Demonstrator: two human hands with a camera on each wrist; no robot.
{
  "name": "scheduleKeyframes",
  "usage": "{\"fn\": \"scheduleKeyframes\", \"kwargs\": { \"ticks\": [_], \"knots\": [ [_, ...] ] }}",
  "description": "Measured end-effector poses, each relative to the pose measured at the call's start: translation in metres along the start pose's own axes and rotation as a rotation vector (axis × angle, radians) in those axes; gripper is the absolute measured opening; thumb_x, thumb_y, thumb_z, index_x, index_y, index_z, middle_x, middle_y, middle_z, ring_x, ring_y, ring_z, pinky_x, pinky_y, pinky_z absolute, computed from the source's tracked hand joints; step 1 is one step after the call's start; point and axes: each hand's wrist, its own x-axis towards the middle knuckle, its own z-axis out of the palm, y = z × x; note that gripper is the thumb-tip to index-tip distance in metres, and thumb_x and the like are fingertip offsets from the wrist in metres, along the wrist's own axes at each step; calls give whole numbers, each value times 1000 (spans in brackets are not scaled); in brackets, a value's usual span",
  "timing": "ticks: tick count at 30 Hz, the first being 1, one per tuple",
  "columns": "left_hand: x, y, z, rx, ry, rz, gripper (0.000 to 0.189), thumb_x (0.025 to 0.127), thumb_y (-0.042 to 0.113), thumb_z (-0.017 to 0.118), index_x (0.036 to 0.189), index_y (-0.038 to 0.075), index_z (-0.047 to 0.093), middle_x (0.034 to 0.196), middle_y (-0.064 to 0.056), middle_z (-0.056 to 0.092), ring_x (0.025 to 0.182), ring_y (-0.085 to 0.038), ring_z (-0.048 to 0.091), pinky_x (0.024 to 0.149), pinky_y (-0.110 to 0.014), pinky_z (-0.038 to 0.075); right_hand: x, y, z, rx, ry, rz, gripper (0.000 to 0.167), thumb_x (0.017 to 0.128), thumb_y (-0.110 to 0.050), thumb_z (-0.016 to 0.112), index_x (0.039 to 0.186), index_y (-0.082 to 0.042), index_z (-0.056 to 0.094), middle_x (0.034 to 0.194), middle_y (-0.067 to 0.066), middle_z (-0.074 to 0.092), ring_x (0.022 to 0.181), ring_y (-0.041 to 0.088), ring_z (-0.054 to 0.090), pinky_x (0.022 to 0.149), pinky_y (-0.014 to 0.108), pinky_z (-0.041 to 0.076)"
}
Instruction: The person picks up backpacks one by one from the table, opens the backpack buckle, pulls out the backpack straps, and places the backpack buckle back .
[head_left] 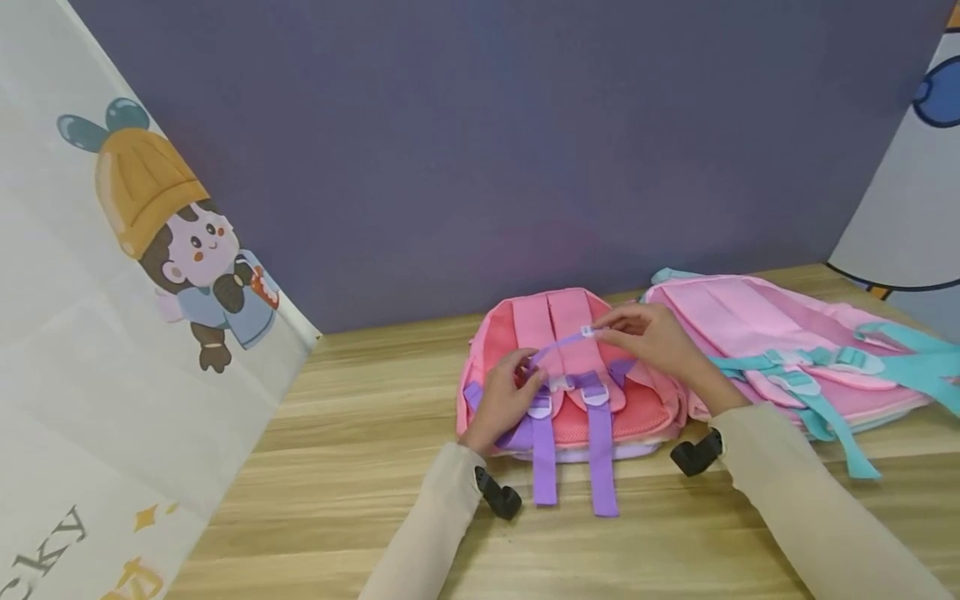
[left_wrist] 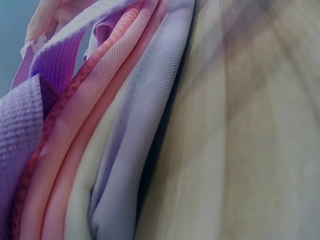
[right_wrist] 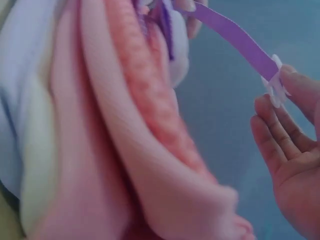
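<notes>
A pink backpack [head_left: 498, 329] lies on the table with its shoulder straps facing up. Across it, a thin purple strap [head_left: 562, 343] is stretched between the two hands. My right hand [head_left: 660, 346] pinches the white plastic buckle [right_wrist: 275, 82] at the strap's end between thumb and fingers. My left hand [head_left: 498, 404] holds the strap's other end in its fingertips, low over the backpack's left side. Two wider purple webbing straps [head_left: 602, 467] hang from white adjusters over the backpack's bottom edge. The left wrist view shows mostly the backpack's layered side [left_wrist: 95, 135].
A second pink backpack [head_left: 750, 312] with teal straps [head_left: 825, 408] lies close at the right. Behind the wooden table [head_left: 360, 417] stands a dark purple panel [head_left: 450, 167]. A white panel with a cartoon figure [head_left: 198, 242] borders the left side.
</notes>
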Motion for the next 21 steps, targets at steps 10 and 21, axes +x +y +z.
{"fn": "scheduleKeyframes", "kwargs": {
  "ticks": [10,21],
  "knots": [
    [1,2,1,32,-66,-68,25,91,20,63,113,8,61,101,-7,64,85,-15,57,75,-24,46,-2,-5,-30,-58,-10,58,19,85,-14,71,101,-5,74,93,-11,70,90,-7,59,78,8,47],
    [0,1,0,35,-85,-65,22,89,17,65,108,7,64,101,-8,64,89,-18,58,79,-26,46,-12,6,-38,-232,-107,143,15,83,-16,73,96,-9,75,86,4,70,75,7,54,67,18,47]
  ]
}}
